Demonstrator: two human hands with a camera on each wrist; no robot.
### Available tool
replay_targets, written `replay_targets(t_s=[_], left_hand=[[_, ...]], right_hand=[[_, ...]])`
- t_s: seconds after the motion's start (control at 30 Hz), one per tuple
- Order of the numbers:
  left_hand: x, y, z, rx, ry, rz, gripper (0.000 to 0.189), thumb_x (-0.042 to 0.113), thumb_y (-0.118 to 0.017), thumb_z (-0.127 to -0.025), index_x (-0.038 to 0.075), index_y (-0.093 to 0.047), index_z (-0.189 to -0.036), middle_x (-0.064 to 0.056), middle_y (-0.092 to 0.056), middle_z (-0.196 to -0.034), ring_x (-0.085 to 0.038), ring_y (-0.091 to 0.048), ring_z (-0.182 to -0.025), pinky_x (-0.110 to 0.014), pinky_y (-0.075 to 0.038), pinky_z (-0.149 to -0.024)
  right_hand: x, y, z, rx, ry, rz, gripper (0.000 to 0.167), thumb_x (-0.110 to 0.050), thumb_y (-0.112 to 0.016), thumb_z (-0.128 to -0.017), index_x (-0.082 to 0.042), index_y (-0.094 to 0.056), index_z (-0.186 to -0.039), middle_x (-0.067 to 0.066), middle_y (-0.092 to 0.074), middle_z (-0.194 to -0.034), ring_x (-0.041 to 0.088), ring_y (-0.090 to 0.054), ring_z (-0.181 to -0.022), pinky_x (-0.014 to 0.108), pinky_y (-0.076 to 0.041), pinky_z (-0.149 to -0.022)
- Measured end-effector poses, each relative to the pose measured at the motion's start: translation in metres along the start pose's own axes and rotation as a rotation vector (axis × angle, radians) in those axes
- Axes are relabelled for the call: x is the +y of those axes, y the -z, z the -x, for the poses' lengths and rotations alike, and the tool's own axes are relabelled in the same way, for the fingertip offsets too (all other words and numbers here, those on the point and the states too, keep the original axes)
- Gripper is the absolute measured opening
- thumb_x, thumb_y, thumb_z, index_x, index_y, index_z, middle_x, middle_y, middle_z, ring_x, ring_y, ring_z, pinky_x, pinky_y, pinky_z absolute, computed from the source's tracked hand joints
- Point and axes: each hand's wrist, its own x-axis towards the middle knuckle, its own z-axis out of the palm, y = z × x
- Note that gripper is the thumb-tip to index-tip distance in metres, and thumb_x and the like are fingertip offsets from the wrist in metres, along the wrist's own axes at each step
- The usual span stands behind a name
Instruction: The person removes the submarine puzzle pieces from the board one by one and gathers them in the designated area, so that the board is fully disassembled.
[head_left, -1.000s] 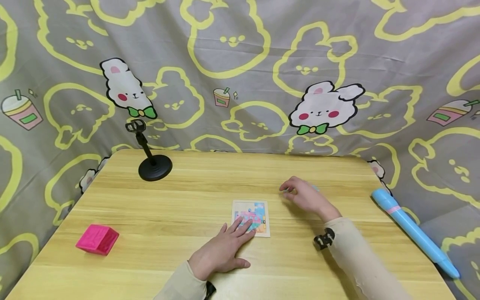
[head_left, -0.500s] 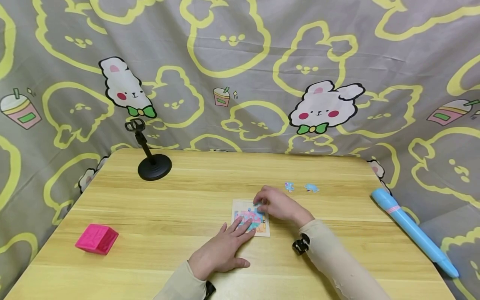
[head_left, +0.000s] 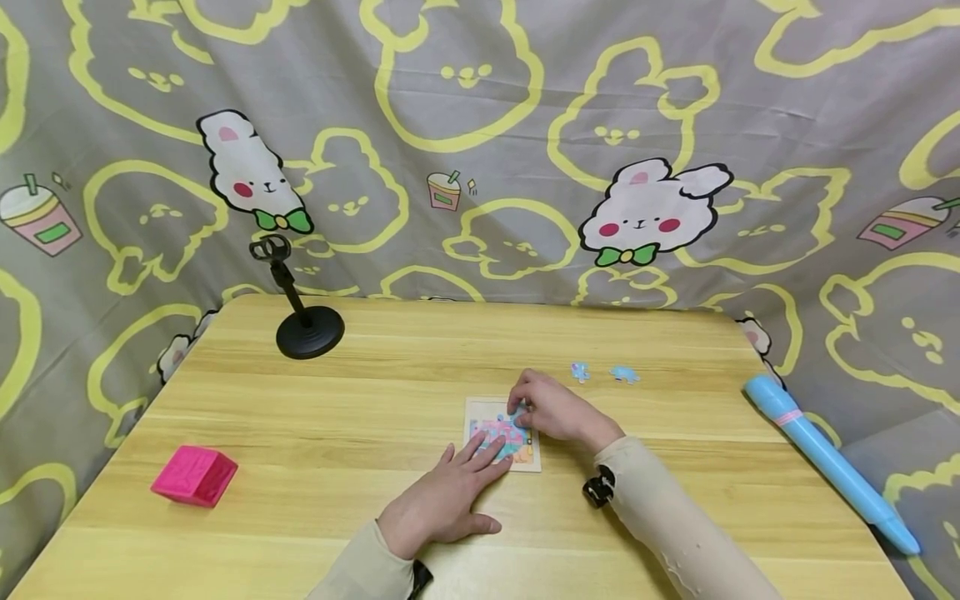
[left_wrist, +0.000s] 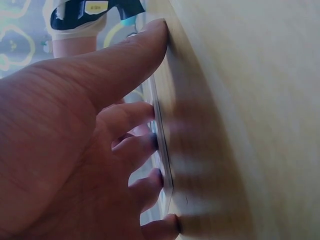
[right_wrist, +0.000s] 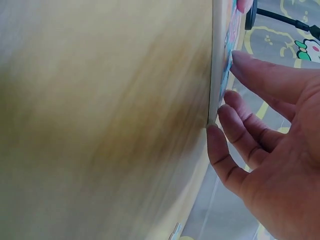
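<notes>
A small square jigsaw puzzle point(head_left: 480, 406) in a pale frame lies on the table, with pink, blue and orange areas; its upper left part is bare. My left hand point(head_left: 444, 500) lies spread, fingers straight, over the lower left of the puzzle. Over its upper right corner, my right hand point(head_left: 558, 411) pinches a blue puzzle piece point(head_left: 519, 413) between curled fingers and thumb, against the board. The right wrist view shows the right thumb point(right_wrist: 265, 75) at the puzzle surface and other fingers along the frame's edge. Much of the piece is hidden.
Two loose blue puzzle pieces point(head_left: 580, 372) point(head_left: 624, 374) lie beyond the right hand. A pink box point(head_left: 193, 476) sits at left, a black stand point(head_left: 311, 333) at the back left. A long blue pen-shaped object point(head_left: 828, 462) lies along the right edge. A patterned curtain point(head_left: 517, 108) surrounds the table.
My right hand has moved left and nearer, from beside the loose pieces to the puzzle's upper right corner, then stayed there. The left hand has kept its place.
</notes>
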Motion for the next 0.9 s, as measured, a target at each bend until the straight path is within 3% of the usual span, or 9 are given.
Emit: replay_targets(t_s=[0.2,0.37,0.6,0.9], left_hand=[[0.000,0.000,0.000,-0.001,0.002,0.007,0.079,0.045,-0.070,-0.088,0.017,-0.037,-0.153,-0.005,-0.022,-0.161,-0.028,-0.010,-0.148,-0.058,-0.023,-0.111],[0.000,-0.001,-0.001,-0.001,0.011,0.008,0.078,0.045,-0.071,-0.087,0.017,-0.038,-0.153,-0.005,-0.023,-0.160,-0.027,-0.011,-0.148,-0.058,-0.023,-0.111],[0.000,-0.002,-0.001,0.001,0.010,0.010,0.078,0.045,-0.071,-0.088,0.017,-0.039,-0.153,-0.005,-0.024,-0.160,-0.027,-0.011,-0.148,-0.057,-0.022,-0.112],[0.000,-0.002,-0.001,0.002,0.008,0.000,0.078,0.045,-0.071,-0.087,0.017,-0.039,-0.153,-0.005,-0.023,-0.161,-0.027,-0.011,-0.148,-0.057,-0.023,-0.111]], right_hand=[[-0.001,-0.001,-0.001,0.026,0.013,0.023,0.013,-0.005,-0.074,-0.087,-0.016,-0.067,-0.091,-0.002,-0.053,-0.093,0.016,-0.049,-0.085,0.036,-0.045,-0.078],[-0.002,-0.001,-0.002,0.051,0.002,0.025,0.019,-0.001,-0.072,-0.087,-0.012,-0.062,-0.098,-0.002,-0.055,-0.093,0.016,-0.051,-0.086,0.036,-0.046,-0.080],[-0.002,0.007,0.000,0.070,-0.050,-0.044,0.016,0.005,-0.064,-0.090,-0.010,-0.063,-0.096,0.001,-0.059,-0.089,0.014,-0.054,-0.081,0.033,-0.049,-0.075],[0.002,0.023,0.011,0.069,-0.023,-0.180,0.014,0.004,-0.060,-0.093,-0.009,-0.064,-0.094,-0.002,-0.060,-0.088,0.014,-0.055,-0.082,0.034,-0.049,-0.075]])
